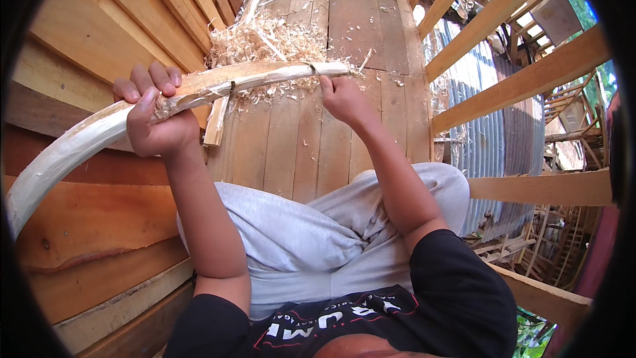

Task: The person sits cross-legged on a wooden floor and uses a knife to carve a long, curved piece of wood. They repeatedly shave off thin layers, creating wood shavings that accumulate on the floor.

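Observation:
A long curved peeled branch, pale and smooth, reaches from the left edge across to the middle, narrowing towards its right end. Dark narrow bands show at two places on its right part, where a browner wooden face lies along the upper side. My left hand is closed around the branch, palm up, with the fingers curled over its far side. Just under the narrow end, my right hand is closed in a fist, its thumb and forefinger against the wood. Whatever it pinches is too small to make out.
Curly wood shavings lie heaped on the plank floor beyond the branch. Stacked boards line the left side. A slatted wooden railing runs along the right, with corrugated metal sheets below it. My crossed legs are close in front.

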`<state>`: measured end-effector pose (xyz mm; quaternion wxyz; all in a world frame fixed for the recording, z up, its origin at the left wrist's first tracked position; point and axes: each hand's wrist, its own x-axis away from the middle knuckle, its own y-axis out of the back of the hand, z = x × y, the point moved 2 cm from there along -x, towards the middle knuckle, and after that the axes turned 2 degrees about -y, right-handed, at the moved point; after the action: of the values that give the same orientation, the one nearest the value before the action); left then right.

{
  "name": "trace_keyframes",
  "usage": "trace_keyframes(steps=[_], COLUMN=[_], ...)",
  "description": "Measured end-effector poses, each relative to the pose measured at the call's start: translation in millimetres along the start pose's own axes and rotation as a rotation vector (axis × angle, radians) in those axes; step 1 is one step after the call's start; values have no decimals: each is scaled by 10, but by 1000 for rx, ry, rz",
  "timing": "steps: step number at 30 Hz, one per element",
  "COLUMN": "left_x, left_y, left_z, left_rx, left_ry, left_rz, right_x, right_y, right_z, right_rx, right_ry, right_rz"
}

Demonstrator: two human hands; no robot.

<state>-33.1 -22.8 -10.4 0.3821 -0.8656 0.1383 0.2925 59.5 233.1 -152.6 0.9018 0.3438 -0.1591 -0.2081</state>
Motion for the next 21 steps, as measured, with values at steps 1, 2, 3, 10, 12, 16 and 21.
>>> trace_keyframes(steps=[1,2,3,10,12,16,21], left_x=[9,8,-1,-19,-21,1,-13], left_y=[-1,-16,-44,-60,-34,-54,-27], left_z=[11,21,3,50,43,-3,3], left_rx=[1,-8,-26,16,6,-8,-18], left_ry=[4,-8,-11,-22,-28,-14,-9], left_rz=[-11,-50,-85,-16,-20,-31,-19], right_x=[78,62,73,-522,-410,34,-64], right_y=[3,-34,-110,-171,-162,-32,-61], right_z=[167,207,233,-1105,-880,228,133], right_rx=[8,-19,-56,60,22,-95,-155], right_ry=[57,93,122,-257,-226,94,142], right_rz=[-1,-33,-59,-53,1,41,77])
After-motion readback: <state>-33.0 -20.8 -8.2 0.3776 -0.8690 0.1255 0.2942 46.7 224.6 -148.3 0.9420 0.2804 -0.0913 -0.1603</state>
